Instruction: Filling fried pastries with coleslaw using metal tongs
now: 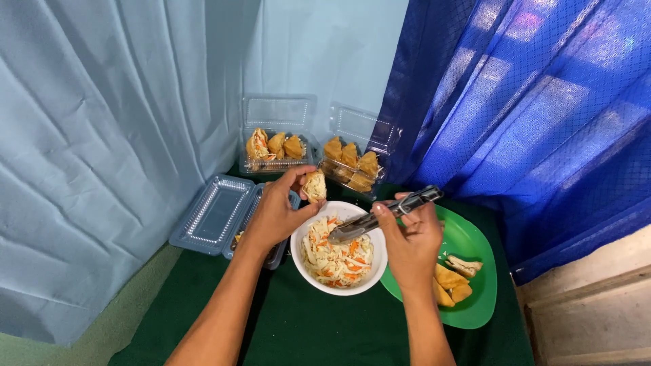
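Note:
My left hand point(279, 207) holds a stuffed fried tofu piece point(314, 185) above the far rim of a white bowl point(302, 268). The bowl holds shredded cabbage and carrot filling point(336, 257). My right hand point(407, 240) grips metal tongs point(380, 217), whose tips rest over the filling. Both hands hover close together over the bowl.
An open clear plastic box point(215, 213) lies left of the bowl. Two more clear boxes point(278, 152) point(352, 166) with fried tofu stand at the back. A green plate point(468, 247) with cut tofu pieces point(453, 281) sits to the right. Light blue and dark blue curtains surround the green-covered table.

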